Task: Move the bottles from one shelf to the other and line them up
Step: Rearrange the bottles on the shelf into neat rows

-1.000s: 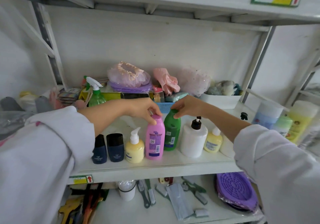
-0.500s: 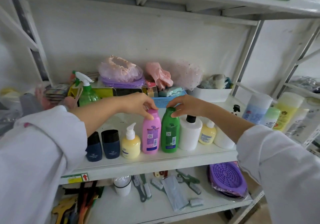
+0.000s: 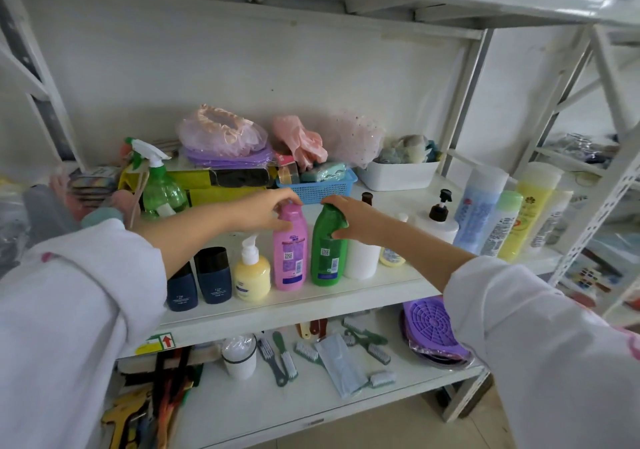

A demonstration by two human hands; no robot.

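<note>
On the middle shelf (image 3: 294, 304) a row of bottles stands upright near the front edge. The left hand (image 3: 263, 211) curls its fingers round the cap of the pink bottle (image 3: 290, 252), thumb on the near side, and the bottle's base rests on the shelf. The right hand (image 3: 349, 218) grips the neck and shoulder of the green bottle (image 3: 325, 258), which stands just beside the pink one, almost touching it. To the left of the pink bottle come a yellow pump bottle (image 3: 252, 275) and two dark blue bottles (image 3: 199, 280) side by side. To the right of the green one stands a white bottle (image 3: 362, 259), partly hidden by the right forearm, then a small yellow bottle (image 3: 391, 258). Further right, at the shelf's end, a white pump bottle with a black head (image 3: 438, 220), a blue tube (image 3: 479, 211), a green-capped tube (image 3: 502, 225) and a tall yellow bottle (image 3: 531, 206) crowd together. Behind the row sit a green spray bottle (image 3: 161, 188), a blue basket (image 3: 318, 188) and a white bin (image 3: 398, 174).
</note>
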